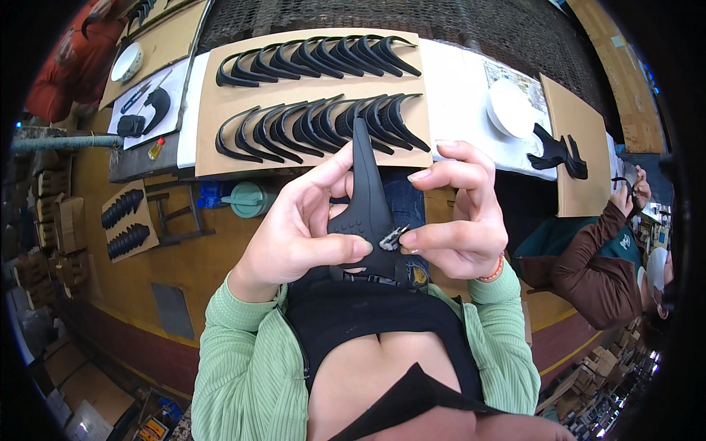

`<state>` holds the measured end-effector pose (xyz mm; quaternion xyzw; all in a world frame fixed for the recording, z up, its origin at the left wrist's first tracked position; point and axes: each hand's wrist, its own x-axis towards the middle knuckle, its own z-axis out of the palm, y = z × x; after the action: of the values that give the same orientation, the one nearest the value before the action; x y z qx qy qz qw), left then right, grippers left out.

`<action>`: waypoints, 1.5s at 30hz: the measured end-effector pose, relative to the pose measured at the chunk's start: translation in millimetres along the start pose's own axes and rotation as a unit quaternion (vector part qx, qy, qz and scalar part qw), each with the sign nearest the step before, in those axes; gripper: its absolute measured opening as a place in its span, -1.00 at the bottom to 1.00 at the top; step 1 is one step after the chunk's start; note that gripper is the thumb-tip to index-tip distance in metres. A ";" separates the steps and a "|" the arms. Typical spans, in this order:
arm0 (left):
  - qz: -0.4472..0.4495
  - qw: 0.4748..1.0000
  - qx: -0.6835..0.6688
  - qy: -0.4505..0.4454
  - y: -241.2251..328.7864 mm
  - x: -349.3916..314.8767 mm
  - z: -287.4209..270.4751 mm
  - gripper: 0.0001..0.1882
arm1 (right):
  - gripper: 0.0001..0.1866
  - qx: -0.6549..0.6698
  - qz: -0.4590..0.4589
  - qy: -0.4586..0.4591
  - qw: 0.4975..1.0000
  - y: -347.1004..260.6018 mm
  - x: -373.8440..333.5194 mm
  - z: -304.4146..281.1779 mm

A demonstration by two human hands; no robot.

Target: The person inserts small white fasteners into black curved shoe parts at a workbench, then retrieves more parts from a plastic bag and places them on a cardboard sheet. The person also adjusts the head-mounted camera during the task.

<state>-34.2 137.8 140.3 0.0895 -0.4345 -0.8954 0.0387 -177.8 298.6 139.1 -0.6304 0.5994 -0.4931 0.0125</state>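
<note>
My left hand [294,235] grips a black moulded piece [368,195], thumb in front and fingers behind. The piece is smooth, narrows to a tip pointing away from me, and has a row of small raised dots near its wide end. My right hand [467,228] pinches a small crumpled grey-and-black wad [393,238] between thumb and a finger, against the right edge of the piece. The other right fingers are raised and bent. What the wad is made of cannot be made out.
Two rows of similar black curved pieces [316,59] lie on a cardboard sheet [209,117] on the table. A white bowl [510,109] stands to the right, near more black pieces [557,153]. Co-workers sit at right [596,272] and far left [73,66]. A teal-lidded container [248,199] is below the table edge.
</note>
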 end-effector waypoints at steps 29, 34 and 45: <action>0.004 0.999 0.031 -0.023 0.6 -2.1 1.9 0.02 | -0.75 -0.028 -0.010 0.035 0.999 -4.8 3.7 5.2; 0.014 0.999 0.029 -0.026 0.0 -2.7 2.0 0.03 | -0.76 -0.038 -0.014 0.047 0.998 -4.8 4.8 6.1; 0.027 0.998 0.042 -0.032 -2.7 -4.5 1.2 0.03 | -0.77 -0.066 -0.006 0.062 0.996 -6.2 5.9 8.7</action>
<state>-30.0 141.1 139.5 0.0506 -0.4751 -0.8773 0.0448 -168.9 290.9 142.0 -0.6013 0.6266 -0.4908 -0.0695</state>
